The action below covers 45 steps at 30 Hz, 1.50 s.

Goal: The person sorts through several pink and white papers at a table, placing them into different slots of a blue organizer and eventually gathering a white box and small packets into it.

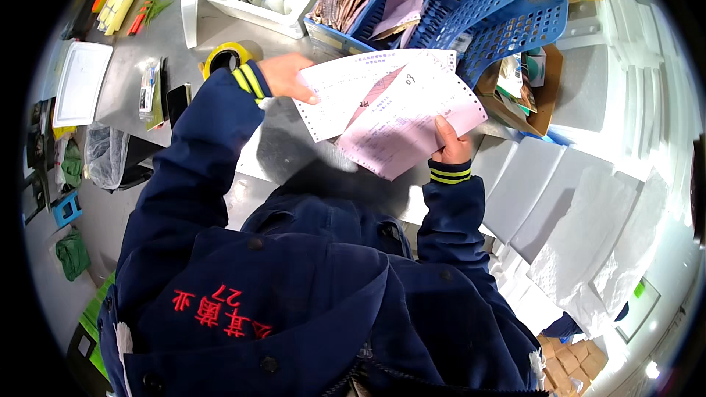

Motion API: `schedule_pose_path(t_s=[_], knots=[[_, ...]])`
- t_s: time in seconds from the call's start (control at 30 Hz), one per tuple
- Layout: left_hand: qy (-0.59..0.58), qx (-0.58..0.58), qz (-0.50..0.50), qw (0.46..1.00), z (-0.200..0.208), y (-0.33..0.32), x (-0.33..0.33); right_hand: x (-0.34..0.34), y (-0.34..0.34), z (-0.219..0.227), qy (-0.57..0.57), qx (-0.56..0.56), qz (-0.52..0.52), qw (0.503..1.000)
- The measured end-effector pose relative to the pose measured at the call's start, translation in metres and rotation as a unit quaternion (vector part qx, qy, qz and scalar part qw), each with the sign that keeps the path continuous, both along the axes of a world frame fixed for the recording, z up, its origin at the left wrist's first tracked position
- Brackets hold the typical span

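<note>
My left hand (287, 78) is closed on the left edge of a white printed form (331, 95) with punched holes along its border. A pink form (412, 123), also with punched edges, overlaps it on the right. My right hand (451, 144) grips the pink form's lower right side, thumb on top. Both sheets are tilted and held above the metal table (283, 145), fanned apart at the lower left. A darker pink strip with handwriting shows between them. The fingers beneath the paper are hidden.
A yellow tape roll (224, 57) lies beside my left cuff, near a dark phone (178, 103). Beyond the forms stand blue plastic baskets (471, 7), a white bin (254, 20) of packets and a cardboard box (548, 95). White foam boxes (533, 184) are stacked at the right.
</note>
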State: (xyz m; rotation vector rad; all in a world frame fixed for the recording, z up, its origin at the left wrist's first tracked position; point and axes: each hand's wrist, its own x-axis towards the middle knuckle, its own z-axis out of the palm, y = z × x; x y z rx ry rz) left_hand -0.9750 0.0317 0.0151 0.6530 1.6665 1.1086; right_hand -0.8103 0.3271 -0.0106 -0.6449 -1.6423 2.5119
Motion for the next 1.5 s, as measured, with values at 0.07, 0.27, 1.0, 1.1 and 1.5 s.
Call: schedule_pose_path(t_s=[0.07, 0.27, 1.0, 1.1, 1.5], knots=[[-0.046, 0.013, 0.090, 0.995, -0.013, -0.015, 0.008, 0.003, 0.001, -0.003, -0.003, -0.063, -0.003, 0.998], [-0.261, 0.229, 0.356, 0.868, -0.043, -0.020, 0.039, 0.006, -0.015, -0.010, -0.045, -0.127, -0.055, 0.989], [-0.326, 0.143, 0.457, 0.815, -0.122, -0.023, 0.103, 0.066, -0.027, -0.076, -0.191, -0.326, -0.125, 0.917], [-0.347, 0.165, 0.451, 0.806, -0.128, -0.027, 0.105, 0.065, -0.028, -0.078, -0.196, -0.318, -0.153, 0.915], [-0.439, 0.141, 0.502, 0.732, -0.119, -0.021, 0.112, 0.077, -0.030, -0.084, -0.294, -0.254, -0.143, 0.910]])
